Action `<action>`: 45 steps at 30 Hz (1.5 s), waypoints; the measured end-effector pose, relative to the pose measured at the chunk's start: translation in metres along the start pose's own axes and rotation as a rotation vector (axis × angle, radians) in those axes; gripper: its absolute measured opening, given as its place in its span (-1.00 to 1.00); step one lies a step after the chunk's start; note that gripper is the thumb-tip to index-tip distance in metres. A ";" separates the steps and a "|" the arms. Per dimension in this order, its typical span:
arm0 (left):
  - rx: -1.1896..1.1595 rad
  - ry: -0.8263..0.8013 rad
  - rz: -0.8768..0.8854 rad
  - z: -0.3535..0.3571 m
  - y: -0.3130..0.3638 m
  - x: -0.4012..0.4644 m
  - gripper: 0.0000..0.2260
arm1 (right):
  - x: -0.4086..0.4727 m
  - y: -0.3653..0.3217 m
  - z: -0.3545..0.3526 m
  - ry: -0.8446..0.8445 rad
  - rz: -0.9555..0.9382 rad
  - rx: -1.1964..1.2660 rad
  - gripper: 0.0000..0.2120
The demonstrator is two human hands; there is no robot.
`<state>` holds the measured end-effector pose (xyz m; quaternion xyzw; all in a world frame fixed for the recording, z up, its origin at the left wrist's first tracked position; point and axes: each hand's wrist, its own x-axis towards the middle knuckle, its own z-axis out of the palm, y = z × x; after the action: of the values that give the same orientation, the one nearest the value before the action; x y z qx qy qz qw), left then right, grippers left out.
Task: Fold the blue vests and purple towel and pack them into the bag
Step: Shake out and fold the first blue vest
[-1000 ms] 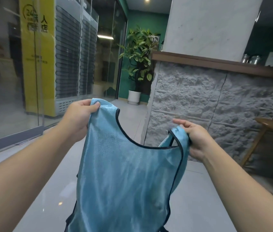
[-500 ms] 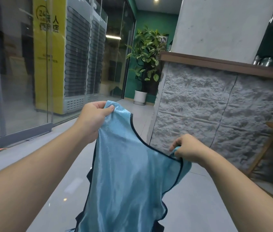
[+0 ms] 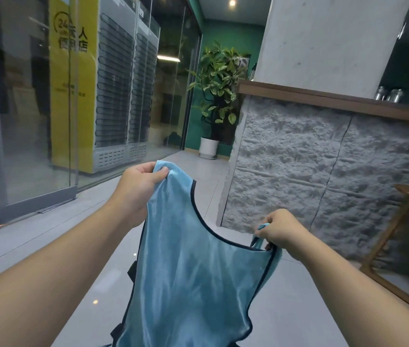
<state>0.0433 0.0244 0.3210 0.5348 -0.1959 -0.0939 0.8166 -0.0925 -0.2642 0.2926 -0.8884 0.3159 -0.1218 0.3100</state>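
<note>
Left to right: yellow signboard (image 3: 73, 78) behind the glass wall at 10 o'clock; left hand (image 3: 139, 186) at centre pinching one shoulder strap of the blue vest (image 3: 190, 279) between thumb and curled fingers; potted plant (image 3: 217, 96) at 12 o'clock; vest body hanging toward 6 o'clock – dark-trimmed neckline sagging between the hands; right hand (image 3: 279, 230), lower, at 4 o'clock, clenched around the other strap; stone-faced counter (image 3: 323, 176) at 2 o'clock; wooden furniture leg (image 3: 386, 236) at 3 o'clock
</note>
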 end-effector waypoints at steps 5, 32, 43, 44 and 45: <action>0.003 -0.023 0.000 0.003 -0.001 -0.003 -0.87 | -0.003 -0.002 -0.005 0.089 0.023 -0.007 -0.75; -0.036 -0.004 0.001 -0.005 0.000 -0.005 -0.87 | -0.007 0.010 -0.003 -0.244 0.291 0.222 -0.89; -0.029 -0.028 -0.001 -0.004 -0.002 -0.003 -0.87 | -0.015 -0.001 -0.003 -0.264 0.249 0.493 -0.70; -0.029 -0.028 0.002 -0.004 -0.003 -0.003 -0.87 | -0.015 -0.005 -0.005 -0.270 0.222 0.566 -0.70; -0.033 -0.023 0.007 -0.004 -0.002 -0.003 -0.87 | -0.015 -0.009 -0.008 -0.288 0.207 0.687 -0.68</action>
<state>0.0426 0.0283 0.3167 0.5193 -0.2056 -0.1006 0.8234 -0.1032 -0.2528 0.3043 -0.7042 0.2980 -0.0624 0.6414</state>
